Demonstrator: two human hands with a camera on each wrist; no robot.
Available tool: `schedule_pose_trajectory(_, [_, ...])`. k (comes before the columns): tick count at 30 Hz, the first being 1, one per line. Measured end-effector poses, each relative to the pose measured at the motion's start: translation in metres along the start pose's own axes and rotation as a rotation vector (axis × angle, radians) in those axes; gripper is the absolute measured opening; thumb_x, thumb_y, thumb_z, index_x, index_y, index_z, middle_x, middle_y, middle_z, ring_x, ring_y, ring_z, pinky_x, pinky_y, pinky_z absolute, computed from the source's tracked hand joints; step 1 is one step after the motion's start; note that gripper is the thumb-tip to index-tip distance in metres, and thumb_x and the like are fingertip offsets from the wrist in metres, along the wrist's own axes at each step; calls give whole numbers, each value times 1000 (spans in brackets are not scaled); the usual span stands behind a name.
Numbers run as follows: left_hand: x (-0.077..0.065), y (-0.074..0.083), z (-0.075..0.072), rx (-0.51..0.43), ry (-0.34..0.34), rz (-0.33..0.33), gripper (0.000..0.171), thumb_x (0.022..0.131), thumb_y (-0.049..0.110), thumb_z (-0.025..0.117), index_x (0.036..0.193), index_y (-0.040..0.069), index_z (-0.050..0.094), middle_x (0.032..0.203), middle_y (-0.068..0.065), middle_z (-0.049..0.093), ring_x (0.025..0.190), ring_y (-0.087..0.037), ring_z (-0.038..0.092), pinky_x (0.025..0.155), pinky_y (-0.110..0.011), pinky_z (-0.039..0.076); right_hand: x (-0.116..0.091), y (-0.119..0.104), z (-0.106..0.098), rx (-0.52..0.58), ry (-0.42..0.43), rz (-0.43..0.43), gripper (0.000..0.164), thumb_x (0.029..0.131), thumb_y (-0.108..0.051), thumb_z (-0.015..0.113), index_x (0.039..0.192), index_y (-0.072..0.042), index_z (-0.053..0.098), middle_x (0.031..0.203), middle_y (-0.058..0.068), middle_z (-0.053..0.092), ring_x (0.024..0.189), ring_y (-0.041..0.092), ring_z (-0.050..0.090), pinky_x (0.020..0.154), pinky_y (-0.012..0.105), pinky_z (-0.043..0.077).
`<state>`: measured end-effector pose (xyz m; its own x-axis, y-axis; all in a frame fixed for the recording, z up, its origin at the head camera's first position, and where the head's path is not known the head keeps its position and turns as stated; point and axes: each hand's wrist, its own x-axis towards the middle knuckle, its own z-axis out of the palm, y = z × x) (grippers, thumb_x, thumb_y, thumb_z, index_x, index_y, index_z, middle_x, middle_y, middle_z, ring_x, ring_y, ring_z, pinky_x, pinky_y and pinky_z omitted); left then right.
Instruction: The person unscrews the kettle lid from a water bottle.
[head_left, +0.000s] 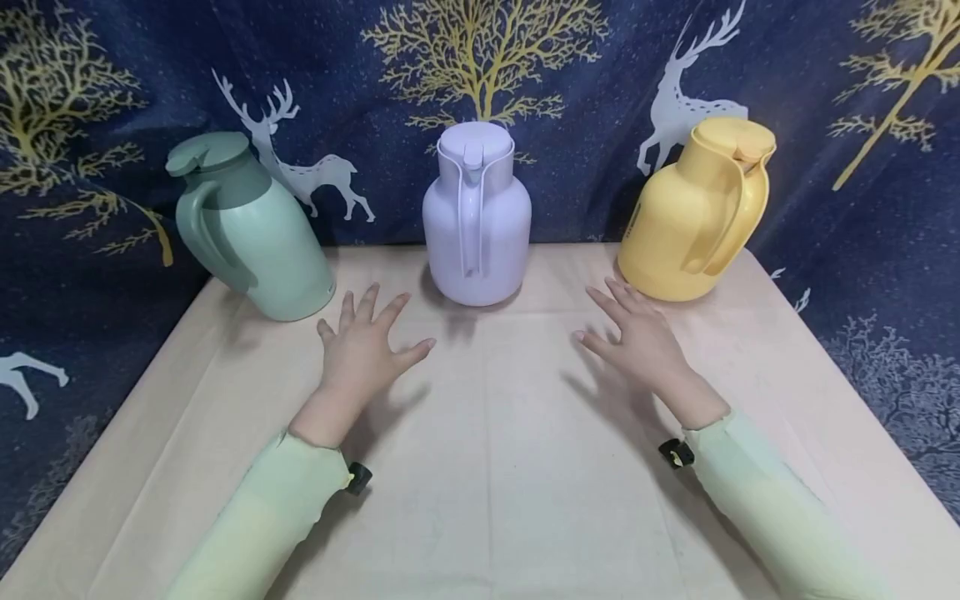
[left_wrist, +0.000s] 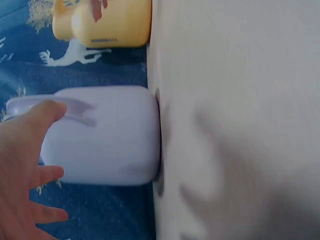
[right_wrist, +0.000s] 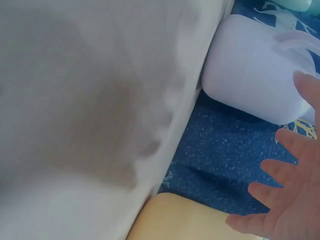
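Three thermos jugs stand upright along the back of the table: a green jug (head_left: pixel 258 237) on the left, a lavender jug (head_left: pixel 495 233) in the middle and a yellow jug (head_left: pixel 667 225) on the right. My left hand (head_left: pixel 360 350) hovers with spread fingers between the green and lavender jugs, holding nothing. Fingers likewise apart, my right hand (head_left: pixel 641 337) is above the table just in front of the yellow jug and holds nothing. In the left wrist view the lavender jug (left_wrist: pixel 110 140) lies beyond the left hand (left_wrist: pixel 22 165). The right wrist view shows the right hand (right_wrist: pixel 295 185) between the lavender and yellow jugs.
A pale cloth covers the table (head_left: pixel 487 467). Behind it hangs a dark blue curtain (head_left: pixel 375 75) printed with golden trees and white deer, close behind the jugs. A small black device sits at each sleeve cuff.
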<state>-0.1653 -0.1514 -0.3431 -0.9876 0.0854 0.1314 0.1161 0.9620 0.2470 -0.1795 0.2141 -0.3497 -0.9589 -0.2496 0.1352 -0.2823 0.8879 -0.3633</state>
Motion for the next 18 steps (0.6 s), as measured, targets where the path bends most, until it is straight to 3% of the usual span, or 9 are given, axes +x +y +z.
schedule_pose_trajectory(8, [-5,16,5,-83,65,72,64,92,48,68,145,13,57,156,-21,49,145,-46,44,105,-76,39,-13,15,-8,161,97,-27,61,98,-31,68,150,-4,50,161,23,41,145,49,41,117,64,34])
schedule_pose_trajectory(14, [-6,27,6,-208,67,135,53,94,38,68,138,9,63,145,-18,61,137,-38,55,107,-62,46,-23,25,-17,256,214,-6,48,98,-20,69,139,0,59,141,27,61,132,49,54,109,64,42])
schedule_pose_trajectory(18, [-6,34,3,-288,39,167,47,96,32,67,136,8,64,143,-16,63,135,-37,58,111,-54,47,-28,28,-25,306,258,38,39,99,-17,66,133,2,63,128,29,67,121,45,60,103,64,47])
